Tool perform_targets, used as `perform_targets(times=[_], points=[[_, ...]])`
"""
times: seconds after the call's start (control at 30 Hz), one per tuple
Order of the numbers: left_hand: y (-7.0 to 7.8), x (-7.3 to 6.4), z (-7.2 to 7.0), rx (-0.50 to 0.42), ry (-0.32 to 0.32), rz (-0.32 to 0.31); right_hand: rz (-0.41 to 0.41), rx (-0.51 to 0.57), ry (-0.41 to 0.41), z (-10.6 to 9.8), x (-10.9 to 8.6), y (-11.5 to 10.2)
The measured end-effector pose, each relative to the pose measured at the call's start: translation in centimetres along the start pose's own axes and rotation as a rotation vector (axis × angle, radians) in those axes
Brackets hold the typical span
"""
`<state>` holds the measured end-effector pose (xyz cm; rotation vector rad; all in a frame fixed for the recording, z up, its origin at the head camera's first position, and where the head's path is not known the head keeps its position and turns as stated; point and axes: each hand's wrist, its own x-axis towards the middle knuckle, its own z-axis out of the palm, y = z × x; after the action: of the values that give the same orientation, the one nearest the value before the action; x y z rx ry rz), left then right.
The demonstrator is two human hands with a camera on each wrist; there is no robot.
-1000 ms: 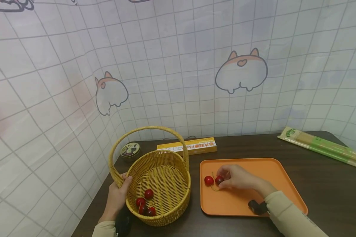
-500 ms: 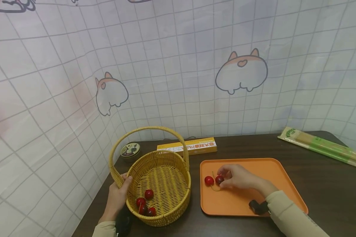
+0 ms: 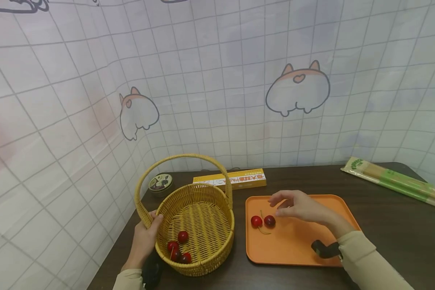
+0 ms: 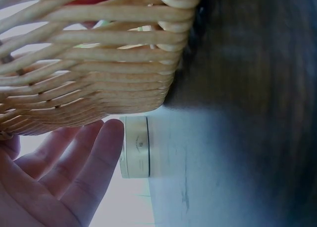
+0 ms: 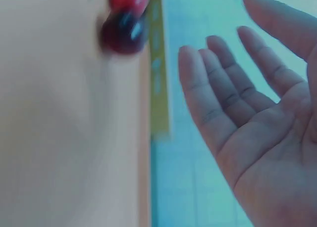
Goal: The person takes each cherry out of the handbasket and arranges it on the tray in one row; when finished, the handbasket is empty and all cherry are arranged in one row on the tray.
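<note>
My left hand (image 3: 143, 237) holds the yellow wicker basket (image 3: 224, 245) at its left rim, near the foot of the handle, thumb over the edge. In the left wrist view its fingers (image 4: 94, 162) lie along the outer wall. Several red cherries (image 3: 183, 237) rest in the basket's near left part. Two more, a bright red cherry (image 3: 256, 221) and a darker cherry (image 3: 270, 221) with stems, sit on the orange tray (image 3: 286, 249). Just above and right of the darker one, my right hand (image 3: 301, 207) hovers with nothing between its parted fingers and thumb.
Behind the basket lie a round tin (image 3: 160, 183) and a long yellow pasta box (image 3: 239, 179). A green and clear packet of noodles (image 3: 395, 179) lies at the back right of the dark table (image 3: 391, 233). A grid-patterned curtain (image 3: 217, 100) stands behind.
My right hand has left the darker cherry, rising up and to the right with its fingers spread wider; the cherry stays on the tray. The left hand keeps its hold on the basket.
</note>
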<state>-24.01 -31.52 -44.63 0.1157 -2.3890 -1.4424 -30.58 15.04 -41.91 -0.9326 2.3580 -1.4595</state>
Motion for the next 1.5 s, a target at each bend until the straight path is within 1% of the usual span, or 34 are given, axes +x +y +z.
perform_targets(times=[0.2,0.33,0.47,0.57,0.67,0.77,0.93,1.07,1.2,1.33,1.4,1.5], points=[[0.0,0.2,0.2,-0.001,-0.001,-0.001,-0.032,0.151,-0.075,1.9,0.3,-3.6],[0.0,0.1,0.2,-0.008,-0.002,-0.011,-0.060,0.238,-0.106,3.8,0.6,-5.1],[0.0,0.0,0.1,-0.004,0.005,-0.027,-0.081,0.313,-0.109,6.1,1.6,-6.0],[0.0,0.0,0.0,0.000,0.005,-0.036,-0.111,0.324,-0.098,8.2,2.9,-6.8],[-0.2,-0.1,-0.2,0.001,0.009,-0.035,-0.151,0.305,-0.108,10.3,4.6,-7.6],[-0.3,-0.1,-0.2,0.008,0.021,-0.024,-0.178,0.256,-0.128,12.4,6.2,-8.0],[-0.2,-0.1,-0.1,0.001,0.016,-0.006,-0.189,0.189,-0.217,14.9,8.4,-8.8],[0.0,0.0,0.0,0.006,0.018,-0.005,-0.194,0.193,-0.323,16.0,9.8,-9.8],[0.0,-0.1,0.1,0.012,0.022,-0.006,-0.176,0.194,-0.402,16.9,11.2,-9.8],[0.0,-0.1,0.1,0.019,0.022,-0.014,-0.143,0.138,-0.441,17.6,12.0,-9.2],[0.1,-0.1,0.1,0.014,0.021,-0.019,-0.124,0.100,-0.447,17.8,12.2,-9.1],[0.1,-0.1,0.0,-0.003,0.017,-0.019,-0.117,0.030,-0.446,18.1,12.6,-8.9]])
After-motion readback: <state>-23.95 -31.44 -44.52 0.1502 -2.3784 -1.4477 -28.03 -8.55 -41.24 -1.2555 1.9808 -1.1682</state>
